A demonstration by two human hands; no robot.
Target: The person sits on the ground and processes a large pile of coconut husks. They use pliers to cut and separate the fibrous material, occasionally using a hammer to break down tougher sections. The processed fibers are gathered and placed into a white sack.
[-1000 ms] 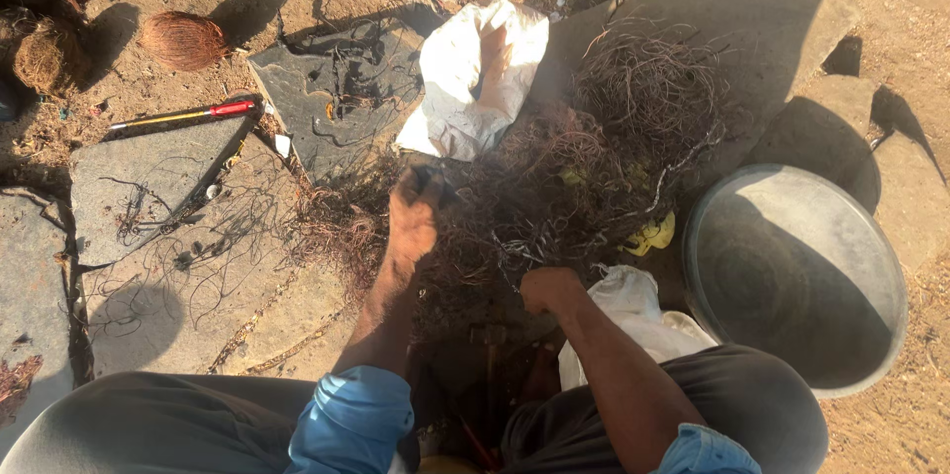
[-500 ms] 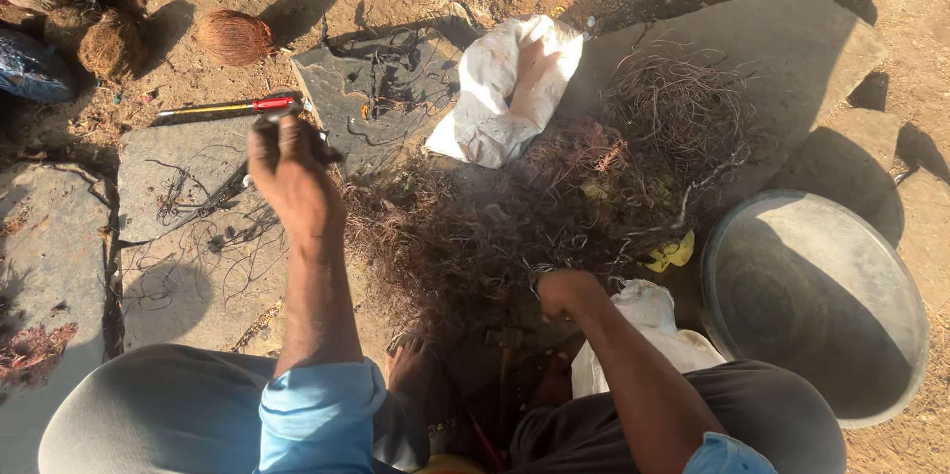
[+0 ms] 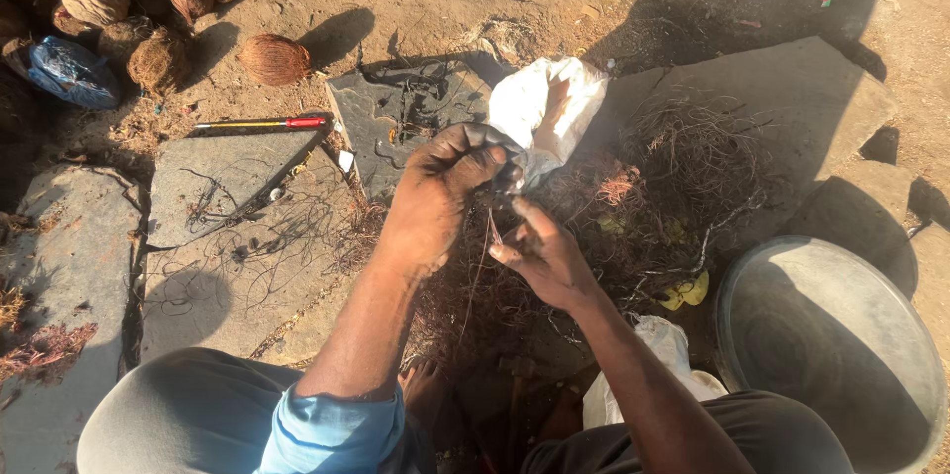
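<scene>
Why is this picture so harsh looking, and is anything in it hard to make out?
Head view: low, strong sun casts long dark shadows across the sandy ground and stone slabs; the left hand and right hand are sharp, but the thin wire between them nearly vanishes against the shaded tangle of wires.

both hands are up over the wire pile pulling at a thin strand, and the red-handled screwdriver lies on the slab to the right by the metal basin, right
Not quite. The head view shows the red-handled screwdriver lying to the left, near the coconut husks, far from the metal basin. The left hand and right hand do work a strand over the wire pile.
</scene>
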